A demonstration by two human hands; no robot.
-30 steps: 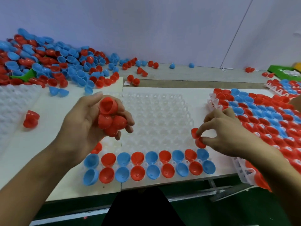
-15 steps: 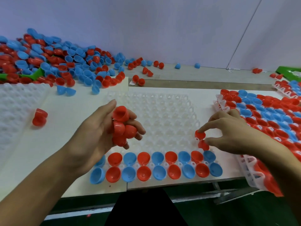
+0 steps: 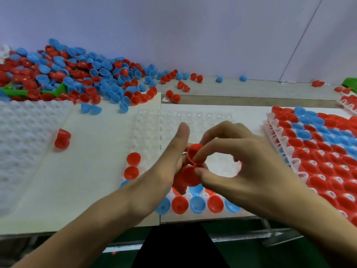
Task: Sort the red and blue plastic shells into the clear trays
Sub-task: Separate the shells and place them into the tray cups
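Centrally, L hand (image 3: 166, 167) is gripping red shells (image 3: 188, 176) w/ thumb up; R hand (image 3: 249, 171) is pinching top shell (image 3: 195, 153) over tray (image 3: 193, 120).

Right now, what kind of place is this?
Probably a small factory packing bench: a loose heap of red and blue shells, a filled tray at right, and a clear tray being loaded.

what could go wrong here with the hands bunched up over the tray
The left hand holds a cluster of red shells while the right hand pinches one shell from it; a tug could spill the rest. A falling shell could knock the filled rows in the tray below.
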